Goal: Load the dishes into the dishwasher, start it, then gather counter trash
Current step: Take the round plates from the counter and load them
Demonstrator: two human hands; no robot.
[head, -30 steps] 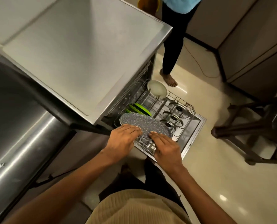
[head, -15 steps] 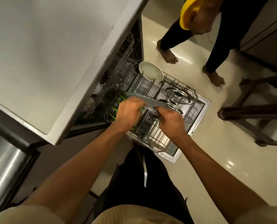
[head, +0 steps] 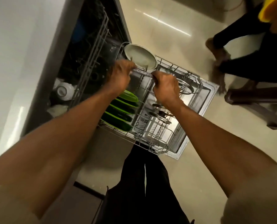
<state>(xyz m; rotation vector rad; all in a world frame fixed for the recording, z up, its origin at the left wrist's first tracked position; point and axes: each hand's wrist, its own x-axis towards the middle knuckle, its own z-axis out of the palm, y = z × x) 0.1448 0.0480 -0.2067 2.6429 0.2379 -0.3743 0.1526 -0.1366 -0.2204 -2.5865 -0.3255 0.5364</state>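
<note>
Grey and speckled, the plate (head: 141, 73) stands on edge between both hands above the pulled-out lower rack (head: 157, 148) of the dishwasher (head: 204, 101), only its thin rim showing. The left hand (head: 120, 76) grips the rim's left end with fingers curled over it; the right hand (head: 166, 87) grips the right end the same way. The plate sits just in front of a pale round plate (head: 140, 56) that leans at the rack's far corner, close to it, though whether they touch cannot be told. Whether the plate's lower edge already rests in the rack's tines is hidden by the hands.

Nearer the person, four green plates (head: 123, 109) stand in a row on the rack's left side, below the left forearm. Metal lids (head: 161, 118) stand on the right side of the rack, partly under the right wrist. A white cup (head: 64, 91) lies in the upper rack (head: 92, 50) inside the machine. No brand, label or writing can be read anywhere.

A second person's legs (head: 241, 50) stand on the tiled floor (head: 199, 175) at upper right, beside a dark wooden stool (head: 255, 96)
</note>
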